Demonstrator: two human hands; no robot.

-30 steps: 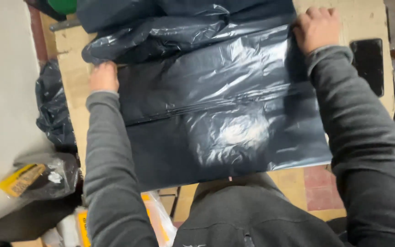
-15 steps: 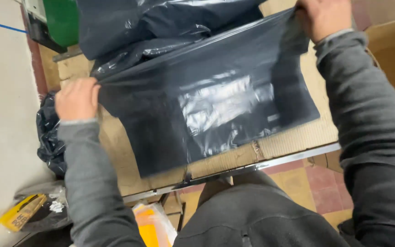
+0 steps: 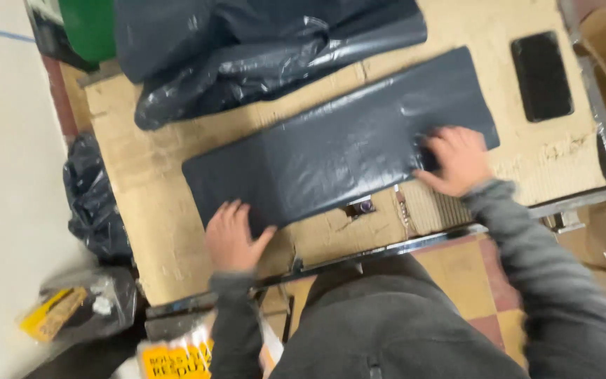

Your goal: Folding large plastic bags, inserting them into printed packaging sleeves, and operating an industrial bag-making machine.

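Cardboard-covered table [image 3: 156, 231] fills the frame. Crumpled dark plastic sheeting [image 3: 261, 42] heaped at 12 o'clock. Folded dark plastic bag [image 3: 338, 144] lies flat as a long strip at centre, running 8 to 2 o'clock. Right hand [image 3: 457, 160] at 3 o'clock, fingers spread, palm pressing bag's right end. Left hand [image 3: 233, 238] at 7 o'clock, open flat, fingertips on bag's lower-left edge. Black phone [image 3: 541, 76] at 2 o'clock.

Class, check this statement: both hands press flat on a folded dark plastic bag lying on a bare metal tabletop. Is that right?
Not quite. The head view shows the left hand and right hand pressing the folded dark plastic bag, but it lies on a cardboard sheet, not bare metal.
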